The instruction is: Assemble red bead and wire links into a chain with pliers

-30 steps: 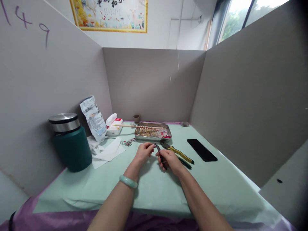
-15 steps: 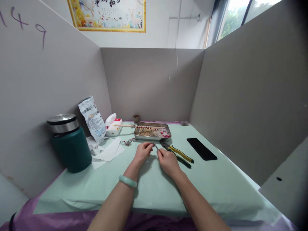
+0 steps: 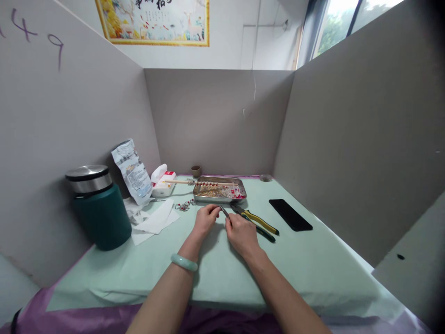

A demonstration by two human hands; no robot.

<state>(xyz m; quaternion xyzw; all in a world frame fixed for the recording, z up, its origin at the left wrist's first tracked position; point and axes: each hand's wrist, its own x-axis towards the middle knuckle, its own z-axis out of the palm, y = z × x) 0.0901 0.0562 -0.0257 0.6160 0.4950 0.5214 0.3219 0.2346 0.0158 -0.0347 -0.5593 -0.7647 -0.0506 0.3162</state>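
My right hand (image 3: 241,232) is closed around a slim metal tool that looks like tweezers (image 3: 224,212), its tip pointing up and left. The tip meets the fingers of my left hand (image 3: 206,219), which are pinched together; what they hold is too small to make out. A pale green bangle (image 3: 184,262) circles my left wrist. Just beyond my hands lies a metal tray (image 3: 219,200) of small gold, clear and red beads, with a wooden stick (image 3: 181,182) strung with red beads across it. Pliers (image 3: 259,221) with yellow-green handles rest right of my right hand.
On the left stand a teal thermos (image 3: 100,215), a foil pouch (image 3: 132,172) and a tissue pack (image 3: 163,186). White paper (image 3: 156,219) and a beaded chain (image 3: 184,205) lie nearby. A black phone (image 3: 290,215) is at right. Grey partitions (image 3: 219,120) enclose the table.
The metal tool in my right hand has turned slightly against my left fingertips. Both hands stay nearly in place; the whole view has shifted a little.
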